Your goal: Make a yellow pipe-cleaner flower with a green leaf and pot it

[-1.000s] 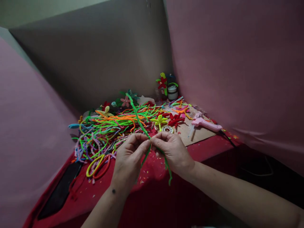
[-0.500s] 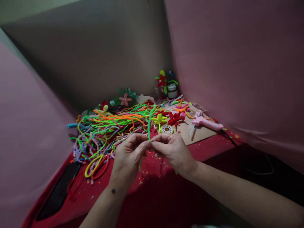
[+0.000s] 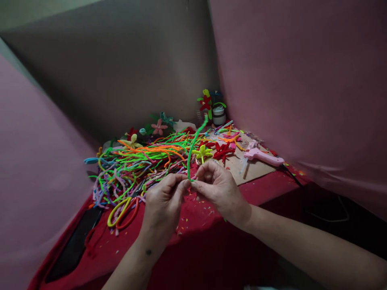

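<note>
A green pipe cleaner (image 3: 193, 145) rises from between my fingertips and curves to the right at its upper end. My left hand (image 3: 165, 205) pinches it low down between thumb and forefinger. Close against it, my right hand (image 3: 219, 191) is closed on the pipe cleaner too, its thumb tip touching the bend and the forefinger arched above. A small green end shows below my right hand; the rest of its lower part is hidden. Behind the hands lies a heap of coloured pipe cleaners (image 3: 151, 151), with a yellow pipe-cleaner flower (image 3: 202, 152) just beyond my right hand.
A pink glue gun (image 3: 264, 157) lies on a cardboard sheet (image 3: 256, 173) at the right. Scissors with yellow and red handles (image 3: 128, 219) and a black phone-like slab (image 3: 72, 245) are at the left on the red cloth (image 3: 121, 257). Red flowers (image 3: 223, 151) and a jar (image 3: 219, 115) stand farther back.
The pipe cleaner's upper part has swung from leaning left to upright, then curving right. Its crossed lower ends have gone mostly out of sight. My right forefinger has lifted a little.
</note>
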A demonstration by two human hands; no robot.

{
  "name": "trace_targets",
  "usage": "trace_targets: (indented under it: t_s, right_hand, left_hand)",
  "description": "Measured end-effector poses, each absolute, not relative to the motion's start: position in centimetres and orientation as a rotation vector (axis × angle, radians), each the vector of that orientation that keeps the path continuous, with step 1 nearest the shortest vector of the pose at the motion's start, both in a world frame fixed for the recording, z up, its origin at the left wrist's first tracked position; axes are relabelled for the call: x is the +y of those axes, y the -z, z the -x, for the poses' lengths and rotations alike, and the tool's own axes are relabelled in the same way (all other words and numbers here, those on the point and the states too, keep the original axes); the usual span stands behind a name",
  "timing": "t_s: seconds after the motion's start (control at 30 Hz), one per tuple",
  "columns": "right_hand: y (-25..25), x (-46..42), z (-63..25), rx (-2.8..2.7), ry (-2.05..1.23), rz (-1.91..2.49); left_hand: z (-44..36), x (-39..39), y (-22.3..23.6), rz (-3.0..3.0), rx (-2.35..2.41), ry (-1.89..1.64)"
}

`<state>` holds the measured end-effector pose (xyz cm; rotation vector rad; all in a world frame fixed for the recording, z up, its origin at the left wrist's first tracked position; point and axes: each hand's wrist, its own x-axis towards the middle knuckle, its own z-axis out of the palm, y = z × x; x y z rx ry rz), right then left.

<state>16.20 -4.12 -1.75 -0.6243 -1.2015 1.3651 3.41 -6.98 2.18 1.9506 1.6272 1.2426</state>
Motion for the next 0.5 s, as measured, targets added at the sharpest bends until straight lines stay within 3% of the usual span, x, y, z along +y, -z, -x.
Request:
trace_targets:
  t_s: [0.1,0.23,0.3,0.4,0.5]
  right_hand:
    - [1.6,-4.5,-16.6,-1.445,-1.058,0.645]
    - [0.4,-5.0,-17.6,-1.722,-0.17,0.657]
    - [-0.3,-4.8,-18.1,-1.825,0.092,0.652]
    - [-1.1,-4.1,-18.5,-1.994,-0.045,0.67]
    - [-1.3,-3.8,-18.4,-1.898,-0.658,0.668]
  left_hand:
    - [-3.3,-7.0,-2.8,-2.073,1.674,-1.123]
    - [-3.3,-7.3,-3.6,-2.227,1.646,-1.016]
    - [-3.4,-7.4,-3.9,-2.247,1.619,-0.979]
    - [-3.4,-7.6,-4.2,-2.155,1.604,-1.02]
    - [-3.4,-7.7,-4.3,-1.935,1.622,-1.133]
